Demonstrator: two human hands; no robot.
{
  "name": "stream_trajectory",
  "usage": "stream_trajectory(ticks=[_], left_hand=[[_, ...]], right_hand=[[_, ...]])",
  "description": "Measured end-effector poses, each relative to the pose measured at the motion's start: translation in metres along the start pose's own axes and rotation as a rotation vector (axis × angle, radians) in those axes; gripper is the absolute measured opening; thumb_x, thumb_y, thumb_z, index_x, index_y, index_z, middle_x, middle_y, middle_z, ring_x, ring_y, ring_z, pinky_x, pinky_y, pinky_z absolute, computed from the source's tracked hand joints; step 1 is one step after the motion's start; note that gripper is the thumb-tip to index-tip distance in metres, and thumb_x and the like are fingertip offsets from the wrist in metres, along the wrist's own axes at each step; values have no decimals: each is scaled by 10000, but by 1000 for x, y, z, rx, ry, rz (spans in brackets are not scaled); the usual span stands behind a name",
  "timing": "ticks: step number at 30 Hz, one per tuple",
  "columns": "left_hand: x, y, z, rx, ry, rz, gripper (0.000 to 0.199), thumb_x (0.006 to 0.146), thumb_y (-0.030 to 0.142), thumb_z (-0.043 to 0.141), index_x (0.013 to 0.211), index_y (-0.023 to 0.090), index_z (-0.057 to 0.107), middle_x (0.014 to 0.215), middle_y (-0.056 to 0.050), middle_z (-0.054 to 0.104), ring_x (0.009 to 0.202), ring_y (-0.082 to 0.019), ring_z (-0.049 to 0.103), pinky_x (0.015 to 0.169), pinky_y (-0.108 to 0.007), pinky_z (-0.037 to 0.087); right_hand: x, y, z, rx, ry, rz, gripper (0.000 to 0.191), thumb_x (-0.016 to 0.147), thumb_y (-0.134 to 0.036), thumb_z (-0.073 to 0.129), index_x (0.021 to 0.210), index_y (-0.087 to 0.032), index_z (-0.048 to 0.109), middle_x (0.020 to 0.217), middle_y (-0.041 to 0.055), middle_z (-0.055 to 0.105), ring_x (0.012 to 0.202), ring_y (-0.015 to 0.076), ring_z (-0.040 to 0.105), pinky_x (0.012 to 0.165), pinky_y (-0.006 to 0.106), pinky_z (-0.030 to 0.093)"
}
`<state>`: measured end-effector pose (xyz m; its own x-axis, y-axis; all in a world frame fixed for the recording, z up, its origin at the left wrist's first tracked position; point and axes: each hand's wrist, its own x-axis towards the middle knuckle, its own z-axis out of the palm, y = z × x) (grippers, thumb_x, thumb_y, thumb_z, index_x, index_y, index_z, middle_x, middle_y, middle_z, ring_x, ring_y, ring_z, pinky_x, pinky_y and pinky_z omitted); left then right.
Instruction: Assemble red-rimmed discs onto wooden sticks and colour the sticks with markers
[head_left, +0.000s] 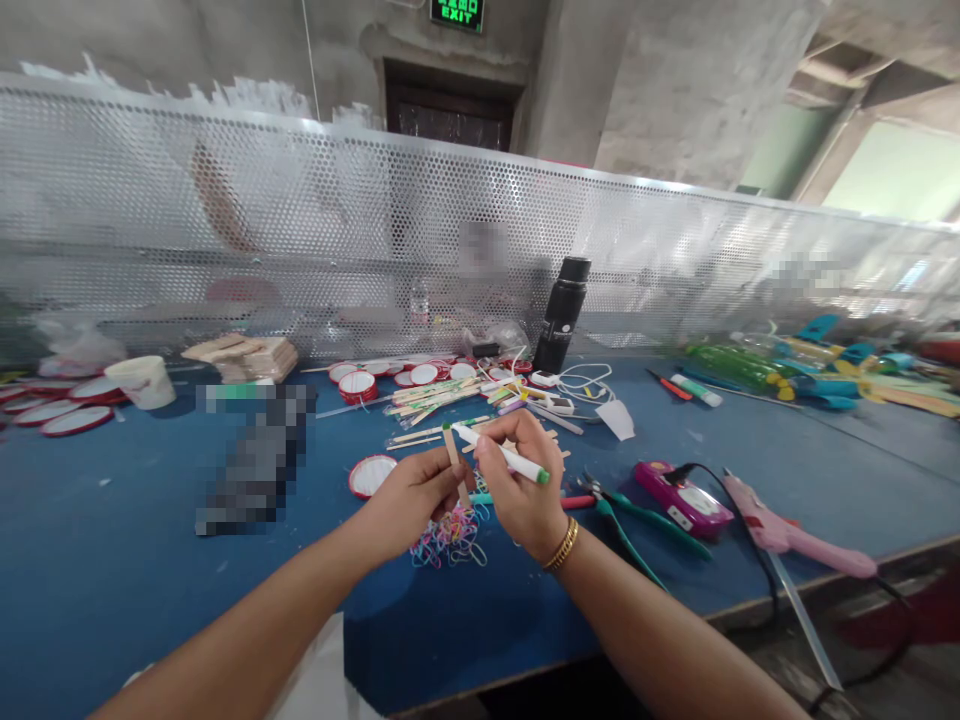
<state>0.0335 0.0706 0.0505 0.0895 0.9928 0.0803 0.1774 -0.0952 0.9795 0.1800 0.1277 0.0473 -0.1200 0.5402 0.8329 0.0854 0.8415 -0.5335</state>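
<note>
My left hand (420, 495) pinches a flat wooden craft stick (454, 462), which stands nearly upright with green colour at its top end. In my right hand (523, 478) is a white marker pen (510, 457) with a green end; its tip points at the coloured top of the stick. Whether the tip touches the wood I cannot tell. Below both hands lies a tangle of colourful rubber bands (450, 537). More craft sticks (442, 398), some with green marks, are heaped just beyond my hands. A white disc with a red rim (371, 476) rests left of them.
Right of my hands are pliers (645, 520), a purple power strip (682, 497) and a pink glue gun (795, 530) with a cord. A black bottle (561, 318) stands near the perforated metal screen (315, 230). A white cup (144, 382) is at the left on the blue table (150, 580).
</note>
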Motion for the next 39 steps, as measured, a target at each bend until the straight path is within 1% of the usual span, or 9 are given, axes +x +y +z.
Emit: stream_trajectory(ticks=[7,14,19,22,25,28,32,35,39], left_hand=[[-2,0,1,14,0,-8,355,864,530,607,780,187,569,595,52,451,522,-97,360,515,-255,258],[-1,0,0,-3,2,0,337,871,505,585,755,190,556,582,50,445,513,-101,356,509,-251,250],[-1,1,0,19,2,-3,352,862,526,601,773,187,566,586,52,452,512,-98,357,505,-253,256],[-1,1,0,21,2,-10,358,859,536,594,773,189,562,584,51,451,511,-98,359,503,-253,254],[-1,0,0,14,7,-6,349,861,523,577,755,191,552,589,48,453,515,-96,357,505,-250,251],[-1,1,0,11,5,-8,347,852,527,590,762,193,555,588,52,445,514,-95,350,505,-251,249],[-1,2,1,13,1,-16,367,852,544,609,780,187,561,589,57,441,513,-93,347,506,-250,248],[-1,1,1,2,8,-17,378,846,552,619,773,186,559,589,56,446,512,-93,350,503,-247,251],[-1,2,1,9,18,-13,356,848,530,610,754,190,555,577,53,452,510,-95,355,501,-245,253]], right_hand=[[0,-1,0,-17,-13,-37,87,873,-231,572,787,-224,583,696,-15,636,658,154,613,642,291,474],[1,-1,-1,25,-5,9,94,887,-225,566,795,-217,583,678,-20,627,604,139,584,601,277,461],[0,-1,-1,1,-10,-38,89,872,-224,569,784,-222,582,686,-16,632,643,149,609,628,285,472],[1,-1,-1,-23,-14,-15,95,870,-234,568,777,-224,582,675,-17,631,638,153,604,623,290,466],[1,-1,-1,-1,-9,8,97,879,-239,563,786,-221,583,673,-16,630,615,146,594,610,287,465],[1,-2,-1,15,-6,-8,95,881,-236,562,789,-221,585,678,-16,628,616,144,594,610,285,468],[1,-2,-1,-26,-9,-49,99,862,-230,563,764,-229,575,683,-14,633,652,158,613,639,301,471],[1,-2,-1,-51,-15,-45,103,862,-231,566,759,-228,573,687,-15,636,656,158,613,645,303,467],[1,0,-1,-30,-8,-23,91,869,-221,567,778,-224,576,676,-22,621,627,146,597,622,287,463]])
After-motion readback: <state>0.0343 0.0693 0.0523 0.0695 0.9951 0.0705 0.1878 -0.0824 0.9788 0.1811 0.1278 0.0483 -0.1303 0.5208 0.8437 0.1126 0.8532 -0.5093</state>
